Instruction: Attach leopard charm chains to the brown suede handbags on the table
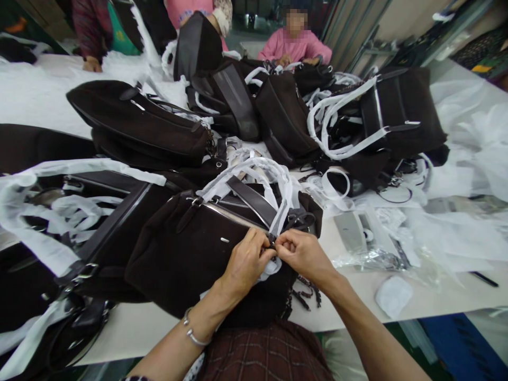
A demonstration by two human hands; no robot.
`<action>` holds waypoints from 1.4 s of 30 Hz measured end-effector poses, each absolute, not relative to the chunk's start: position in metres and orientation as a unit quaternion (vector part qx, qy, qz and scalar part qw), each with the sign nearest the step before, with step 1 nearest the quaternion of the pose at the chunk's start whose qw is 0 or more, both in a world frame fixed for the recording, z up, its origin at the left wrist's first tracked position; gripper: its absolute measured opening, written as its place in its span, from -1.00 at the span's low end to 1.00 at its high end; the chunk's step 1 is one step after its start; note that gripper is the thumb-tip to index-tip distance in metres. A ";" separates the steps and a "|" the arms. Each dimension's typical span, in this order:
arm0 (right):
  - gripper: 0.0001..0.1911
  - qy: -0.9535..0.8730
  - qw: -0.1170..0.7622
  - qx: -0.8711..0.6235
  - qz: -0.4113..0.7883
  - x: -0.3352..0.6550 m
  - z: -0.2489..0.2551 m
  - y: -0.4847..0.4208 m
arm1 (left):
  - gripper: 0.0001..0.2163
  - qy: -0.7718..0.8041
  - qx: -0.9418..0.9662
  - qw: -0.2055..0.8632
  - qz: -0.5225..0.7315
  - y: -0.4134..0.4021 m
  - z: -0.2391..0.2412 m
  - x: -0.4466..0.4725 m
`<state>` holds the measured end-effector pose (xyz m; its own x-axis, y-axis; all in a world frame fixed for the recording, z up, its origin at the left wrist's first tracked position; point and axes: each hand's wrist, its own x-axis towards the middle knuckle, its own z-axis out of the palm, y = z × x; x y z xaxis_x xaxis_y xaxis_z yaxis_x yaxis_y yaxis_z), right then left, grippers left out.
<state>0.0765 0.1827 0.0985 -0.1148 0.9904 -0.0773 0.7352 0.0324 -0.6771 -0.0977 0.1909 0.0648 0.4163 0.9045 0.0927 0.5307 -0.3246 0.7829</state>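
A dark brown handbag lies on the table right in front of me, its handles wrapped in white paper. My left hand is closed in a pinch at the base of the right handle end. Facing it, my right hand is pinched too, the fingertips of both nearly meeting at the small metal fitting there. What sits between the fingers is too small and covered to make out. Some white wrapping shows just under the hands, and dark braided tassels hang at the bag's right side.
More dark bags with white-wrapped handles are heaped to the left and behind. On the right lie a clear plastic packet, a round white pad and a black pen-like stick. Across the table sits a person in pink; others stand nearby.
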 end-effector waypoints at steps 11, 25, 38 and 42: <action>-0.88 -0.558 0.343 -0.644 0.395 0.084 0.105 0.152 | -0.81 0.368 0.810 0.355 0.287 0.198 0.090 -0.092; -0.87 -0.694 0.160 -0.635 0.300 0.126 0.142 0.132 | -0.84 0.395 0.784 0.424 0.222 0.197 0.103 -0.091; -0.66 -0.191 0.547 -0.552 0.599 0.067 0.108 0.149 | -0.85 0.430 0.632 0.575 0.293 0.200 0.099 -0.100; -0.58 -0.242 0.484 -0.573 0.615 0.075 0.113 0.148 | -0.86 0.425 0.664 0.538 0.300 0.198 0.101 -0.102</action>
